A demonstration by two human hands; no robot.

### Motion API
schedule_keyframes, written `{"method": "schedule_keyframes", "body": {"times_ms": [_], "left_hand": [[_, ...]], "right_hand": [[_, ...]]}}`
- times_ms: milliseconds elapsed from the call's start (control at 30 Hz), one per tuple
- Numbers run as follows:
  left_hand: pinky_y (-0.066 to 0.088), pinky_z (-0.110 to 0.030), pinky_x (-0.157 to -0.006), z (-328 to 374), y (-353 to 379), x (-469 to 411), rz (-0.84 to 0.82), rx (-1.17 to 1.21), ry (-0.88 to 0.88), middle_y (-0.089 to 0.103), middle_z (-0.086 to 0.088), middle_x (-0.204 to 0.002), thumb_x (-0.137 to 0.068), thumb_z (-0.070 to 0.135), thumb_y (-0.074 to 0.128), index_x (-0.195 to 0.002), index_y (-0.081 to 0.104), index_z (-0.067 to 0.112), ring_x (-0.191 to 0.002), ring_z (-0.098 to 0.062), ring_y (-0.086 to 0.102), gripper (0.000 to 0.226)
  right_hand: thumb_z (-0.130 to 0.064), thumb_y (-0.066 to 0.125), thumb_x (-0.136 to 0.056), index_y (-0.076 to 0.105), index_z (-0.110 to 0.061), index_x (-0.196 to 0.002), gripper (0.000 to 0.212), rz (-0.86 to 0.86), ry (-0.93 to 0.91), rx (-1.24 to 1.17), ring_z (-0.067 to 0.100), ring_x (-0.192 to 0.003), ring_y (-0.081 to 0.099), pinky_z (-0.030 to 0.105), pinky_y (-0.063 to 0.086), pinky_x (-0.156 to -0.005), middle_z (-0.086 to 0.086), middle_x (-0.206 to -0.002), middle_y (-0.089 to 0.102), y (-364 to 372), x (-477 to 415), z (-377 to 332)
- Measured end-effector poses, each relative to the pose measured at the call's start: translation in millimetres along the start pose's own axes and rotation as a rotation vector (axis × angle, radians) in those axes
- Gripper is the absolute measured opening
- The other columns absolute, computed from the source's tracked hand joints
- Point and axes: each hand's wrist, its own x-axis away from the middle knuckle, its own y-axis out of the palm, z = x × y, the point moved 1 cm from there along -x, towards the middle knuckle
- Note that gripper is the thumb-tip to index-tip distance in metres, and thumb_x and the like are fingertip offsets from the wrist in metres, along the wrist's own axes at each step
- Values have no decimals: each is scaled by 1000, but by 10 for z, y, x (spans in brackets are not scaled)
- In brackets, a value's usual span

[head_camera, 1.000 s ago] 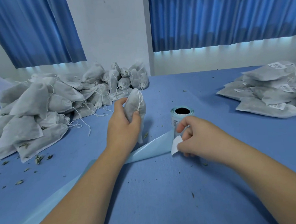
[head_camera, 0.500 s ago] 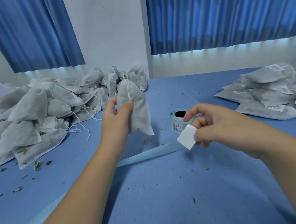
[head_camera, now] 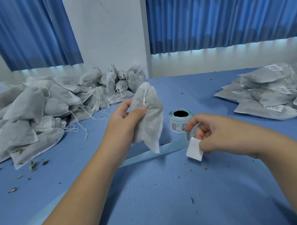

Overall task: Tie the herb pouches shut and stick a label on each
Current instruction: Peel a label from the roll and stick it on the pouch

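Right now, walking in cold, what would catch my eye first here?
Centre stage, the left hand holds up a grey fabric drawstring pouch while the right hand pinches a small white paper label beside it. A big heap of grey pouches sprawls at the left of the blue table; a flat stack of labelled pouches lies far right.

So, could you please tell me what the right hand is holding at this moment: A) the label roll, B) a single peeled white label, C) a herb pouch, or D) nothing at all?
B: the right hand pinches a single white label by its upper edge, while the herb pouch is in the left hand.
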Motion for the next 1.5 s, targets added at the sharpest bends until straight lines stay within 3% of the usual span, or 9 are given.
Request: {"method": "schedule_keyframes", "body": {"times_ms": [100,233,333,467,733,867,1000,1267,1500], "left_hand": [[47,-21,-50,27,-10,40,-47,9,-90,72,3,-81,-92,18,61,-97,70,23,-66,-10,66,11],[46,-17,-45,74,-44,93,-111,36,-234,70,2,-72,-94,17,57,-69,75,25,-59,-11,65,32],[47,-19,-48,90,-50,101,-103,37,-240,70,0,-75,-94,17,57,-84,71,20,-64,-14,65,17],[42,-16,-42,107,3,150,-126,58,-230,68,3,-70,-94,16,57,-95,68,16,-54,-8,62,11],[45,-18,-48,83,17,163,-145,97,-246,69,-2,-78,-92,18,57,-95,70,13,-63,-16,64,14],[48,-26,-59,79,-4,148,-199,159,-360,66,-22,-110,-69,30,66,-122,61,-5,-82,-28,60,64],[51,-22,-45,99,57,148,-257,280,-470,66,-31,-115,-70,23,62,-112,66,-6,-59,-25,68,52],[51,-23,-43,5,170,82,-375,329,-589,70,-15,-75,-75,16,56,-73,78,1,-54,-25,66,27],[54,-21,-48,-19,126,4,-315,410,-687,68,-14,-72,-73,14,56,-66,75,-2,-54,-22,65,26]], "right_hand": [[-1,60,-69,59,-24,-102,40,-27,38,-50,13,-60,60,32,49,-66,-6,-70,65,-4,-14,37],[-8,59,-57,59,-22,-104,49,-18,63,-92,9,-54,55,23,47,-59,-11,-65,64,-23,-40,66],[1,60,-71,59,-23,-105,42,7,42,-89,10,-56,54,24,46,-60,-11,-74,68,-51,-32,73],[-11,56,-58,59,-26,-107,51,29,-57,-121,13,-61,52,20,44,-56,-13,-92,70,-88,15,-2],[1,59,-76,59,-30,-100,39,124,83,47,5,-55,56,18,41,-50,-9,-87,70,-135,15,73],[-1,60,-76,56,-32,-99,39,150,109,110,-1,-51,55,12,39,-47,-8,-87,68,-92,17,41],[-6,59,-77,52,-36,-102,40,163,89,199,4,-65,57,17,39,-53,-13,-92,67,44,-1,-44],[-8,59,-76,51,-34,-108,42,195,6,190,-4,-58,52,12,38,-49,-15,-90,65,258,-78,-133],[-4,56,-75,47,-39,-128,64,169,-27,178,-5,-53,50,16,36,-53,-23,-104,64,312,-121,-97]]}}
